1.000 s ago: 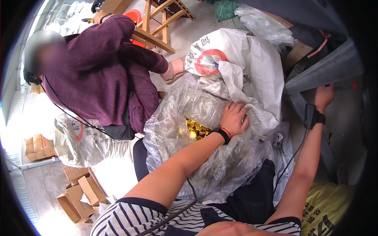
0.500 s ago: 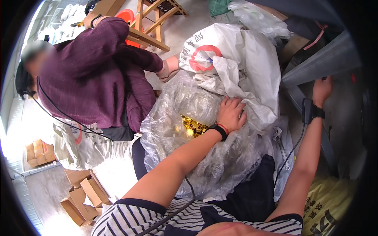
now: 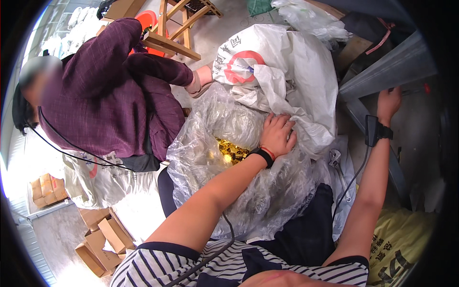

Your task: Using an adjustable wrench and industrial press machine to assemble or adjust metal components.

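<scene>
My left hand [image 3: 278,134] lies with fingers spread on a crumpled clear plastic bag [image 3: 258,196] in my lap, holding nothing. Shiny gold pieces [image 3: 231,150] show inside the bag, beside my wrist. My right hand [image 3: 389,104] reaches out to the far right, just under a grey metal beam [image 3: 387,71]. Its fingers look curled; what they grip, if anything, is hidden in shadow. A small red thing [image 3: 427,88] sits beyond that hand, too dark to name. An adjustable wrench [image 3: 340,174] lies between the bag and my right forearm.
A big white woven sack [image 3: 306,71] stands ahead, touching the bag. At the left a person in a purple top [image 3: 110,95] sits close by. Beyond are a wooden stool [image 3: 174,40] and a red basin [image 3: 148,21]. Cardboard boxes [image 3: 103,244] lie lower left, a yellow sack [image 3: 397,244] lower right.
The whole view has shifted slightly. The person at the left has drawn the near arm back and down toward the red basin. My two hands keep nearly the same places.
</scene>
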The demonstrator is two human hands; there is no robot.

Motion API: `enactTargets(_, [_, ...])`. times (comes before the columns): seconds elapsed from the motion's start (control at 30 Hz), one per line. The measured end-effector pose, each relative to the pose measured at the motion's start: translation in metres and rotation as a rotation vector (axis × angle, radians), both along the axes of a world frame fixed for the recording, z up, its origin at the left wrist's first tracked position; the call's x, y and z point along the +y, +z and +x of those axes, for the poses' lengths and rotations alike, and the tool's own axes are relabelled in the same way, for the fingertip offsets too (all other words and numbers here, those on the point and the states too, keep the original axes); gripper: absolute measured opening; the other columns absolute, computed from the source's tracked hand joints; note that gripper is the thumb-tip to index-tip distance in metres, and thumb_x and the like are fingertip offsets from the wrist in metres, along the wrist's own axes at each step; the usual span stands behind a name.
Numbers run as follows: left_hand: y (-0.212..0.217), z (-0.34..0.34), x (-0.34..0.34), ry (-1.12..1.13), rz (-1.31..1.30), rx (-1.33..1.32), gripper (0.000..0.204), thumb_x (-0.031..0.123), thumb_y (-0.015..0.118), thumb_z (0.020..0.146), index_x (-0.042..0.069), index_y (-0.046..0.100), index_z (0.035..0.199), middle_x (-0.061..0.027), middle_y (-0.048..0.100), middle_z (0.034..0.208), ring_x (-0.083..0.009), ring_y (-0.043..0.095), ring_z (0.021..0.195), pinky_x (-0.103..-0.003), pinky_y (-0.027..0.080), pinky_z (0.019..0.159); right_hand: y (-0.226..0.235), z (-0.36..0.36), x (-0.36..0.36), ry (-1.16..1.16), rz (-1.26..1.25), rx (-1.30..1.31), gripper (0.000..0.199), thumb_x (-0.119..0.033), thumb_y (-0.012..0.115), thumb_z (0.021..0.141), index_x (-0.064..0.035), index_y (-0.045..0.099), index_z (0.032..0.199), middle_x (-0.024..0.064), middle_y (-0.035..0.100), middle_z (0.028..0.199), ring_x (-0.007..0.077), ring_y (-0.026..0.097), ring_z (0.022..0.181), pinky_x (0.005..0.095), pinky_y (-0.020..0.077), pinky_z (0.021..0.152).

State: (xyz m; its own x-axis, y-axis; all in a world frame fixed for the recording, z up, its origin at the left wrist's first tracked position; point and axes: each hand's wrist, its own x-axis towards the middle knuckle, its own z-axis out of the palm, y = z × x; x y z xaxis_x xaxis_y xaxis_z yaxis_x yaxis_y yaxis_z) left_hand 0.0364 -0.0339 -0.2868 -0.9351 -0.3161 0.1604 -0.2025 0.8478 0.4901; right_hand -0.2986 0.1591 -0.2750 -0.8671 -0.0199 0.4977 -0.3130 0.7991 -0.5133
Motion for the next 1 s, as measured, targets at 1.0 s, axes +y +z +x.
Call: enactTargets(1.0, [0.000, -0.011, 0.013, -0.045, 0.046, 0.001, 0.034, 0.025, 0.057, 0.078, 0.007, 0.060, 0.105, -0.0124, 0.055, 0.115, -0.0295, 0.048, 0.112, -0.049, 0.028, 0.103, -0.020, -0.045, 0.047, 0.017, 0.197, -0.111, 0.040, -0.036, 0.056, 0.085, -0.0034, 0.057, 0.109, 0.0169, 0.065, 0.102, 0.0367, 0.059, 0.097, 0.0418, 0.0456, 0.080])
